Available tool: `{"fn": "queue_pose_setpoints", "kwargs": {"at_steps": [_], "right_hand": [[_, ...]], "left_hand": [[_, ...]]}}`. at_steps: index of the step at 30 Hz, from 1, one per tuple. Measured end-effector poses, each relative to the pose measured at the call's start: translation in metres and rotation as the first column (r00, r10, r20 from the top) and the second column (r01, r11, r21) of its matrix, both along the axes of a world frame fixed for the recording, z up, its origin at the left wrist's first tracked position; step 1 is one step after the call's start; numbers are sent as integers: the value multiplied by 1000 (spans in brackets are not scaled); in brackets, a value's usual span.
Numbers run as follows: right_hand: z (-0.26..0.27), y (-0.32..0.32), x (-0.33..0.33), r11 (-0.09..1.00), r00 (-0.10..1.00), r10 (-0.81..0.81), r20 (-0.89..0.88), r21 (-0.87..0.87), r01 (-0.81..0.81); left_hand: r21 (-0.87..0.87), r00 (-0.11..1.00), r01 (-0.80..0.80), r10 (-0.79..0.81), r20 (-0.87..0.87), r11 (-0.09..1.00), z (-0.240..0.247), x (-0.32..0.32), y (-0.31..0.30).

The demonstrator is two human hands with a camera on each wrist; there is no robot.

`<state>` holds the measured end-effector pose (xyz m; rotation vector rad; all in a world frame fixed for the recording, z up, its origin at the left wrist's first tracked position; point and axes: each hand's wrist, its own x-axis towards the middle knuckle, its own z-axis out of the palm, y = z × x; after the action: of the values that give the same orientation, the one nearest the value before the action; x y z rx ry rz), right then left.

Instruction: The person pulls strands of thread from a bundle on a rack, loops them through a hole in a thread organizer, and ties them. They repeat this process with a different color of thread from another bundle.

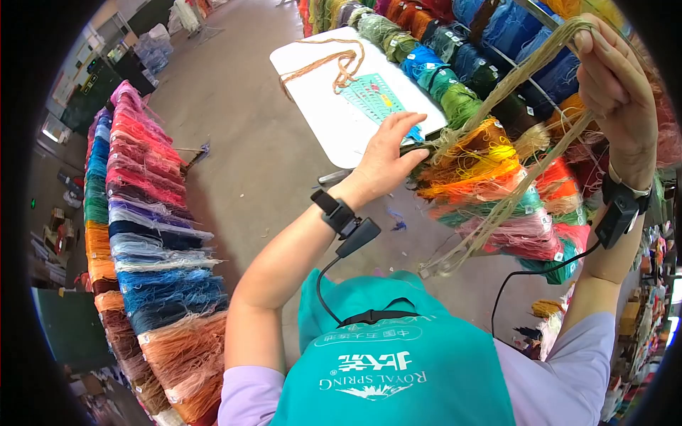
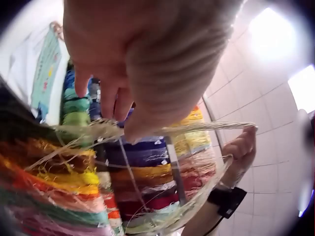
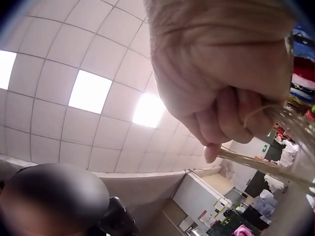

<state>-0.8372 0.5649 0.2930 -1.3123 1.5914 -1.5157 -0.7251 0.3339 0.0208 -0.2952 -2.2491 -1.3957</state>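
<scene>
A long beige-olive skein of thread (image 1: 513,77) runs from the rack end up to my raised right hand (image 1: 619,92), whose curled fingers grip it; a looser length hangs back down in a loop. The right wrist view shows the right hand (image 3: 224,73) closed round the thread (image 3: 266,167). My left hand (image 1: 387,157) lies at the skein's lower end, fingers and thumb extended. In the left wrist view the left hand (image 2: 142,64) reaches over the skein (image 2: 206,128), its thumb against it; whether the fingertips pinch anything is hidden.
A white board (image 1: 312,106) with a green printed card (image 1: 369,96) and brown thread (image 1: 344,64) lies beyond the left hand. Orange and yellow skeins (image 1: 472,167) hang below the beige one. Another rack of coloured skeins (image 1: 153,206) stands at left, across the floor (image 1: 234,142).
</scene>
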Motion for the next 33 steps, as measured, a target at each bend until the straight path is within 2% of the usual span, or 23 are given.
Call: {"fn": "queue_pose_setpoints", "kwargs": {"at_steps": [1, 2, 5, 6, 9, 10, 13, 17, 19, 20, 21, 23, 24, 27, 28, 30, 32, 33], "right_hand": [[1, 5, 1, 1000, 1000, -2, -9, -2, 2], [2, 10, 1, 1000, 1000, -7, -17, -3, 7], [10, 28, -2, 1000, 998, -23, -55, -17, 22], [13, 33, -4, 999, 997, -30, -76, -33, 28], [19, 58, -22, 992, 996, -60, -66, -117, 52], [19, 66, -32, 987, 996, -75, -37, -145, 69], [15, 83, -59, 970, 990, -115, 75, -207, 129], [-2, 86, -92, 953, 960, -169, 221, -211, 216], [-6, 79, -96, 944, 946, -158, 282, -239, 229], [-13, 71, -96, 962, 957, -34, 288, -252, 110], [-14, 59, -84, 926, 944, -141, 298, -297, 232], [-14, 40, -69, 811, 881, -335, 335, -373, 450], [-16, 57, -116, 902, 962, 78, 263, -430, 45], [-21, 42, -116, 857, 899, -255, 357, -346, 381], [-27, 37, -124, 867, 894, -238, 379, -332, 372], [-34, 27, -134, 853, 868, -306, 391, -293, 433], [-40, 10, -129, 828, 831, -391, 396, -243, 506], [-41, 5, -131, 827, 833, -363, 418, -267, 495]], "left_hand": [[-52, 990, -112, 106, -94, 992, 1, -6, 7], [16, 991, -73, 75, -112, 997, 1, -12, 16], [129, 987, 155, -158, 15, 980, 3, -29, 41], [114, 973, 136, -154, 174, 984, 6, -30, 48], [447, 863, 348, -468, 190, 824, 4, -33, 50], [524, 836, 359, -516, 187, 772, 7, -24, 46], [571, 808, 333, -539, 238, 750, 16, 0, 23], [627, 822, 220, -488, 294, 748, 22, 29, -2], [513, 866, 76, -311, 391, 855, 19, 39, -14], [436, 877, 0, -210, 432, 900, 12, 41, -19], [353, 878, -76, -105, 467, 932, 3, 44, -25], [361, 918, -218, 65, 392, 907, -54, 61, -56], [364, 924, -280, 147, 352, 888, -70, 71, -71], [534, 829, -396, 40, 558, 747, -43, 130, -84], [594, 846, -369, -5, 533, 715, -50, 147, -95], [705, 878, -312, -90, 470, 636, -66, 180, -116], [725, 881, -316, -94, 463, 612, -70, 206, -123], [735, 882, -319, -96, 461, 599, -72, 217, -125]]}}
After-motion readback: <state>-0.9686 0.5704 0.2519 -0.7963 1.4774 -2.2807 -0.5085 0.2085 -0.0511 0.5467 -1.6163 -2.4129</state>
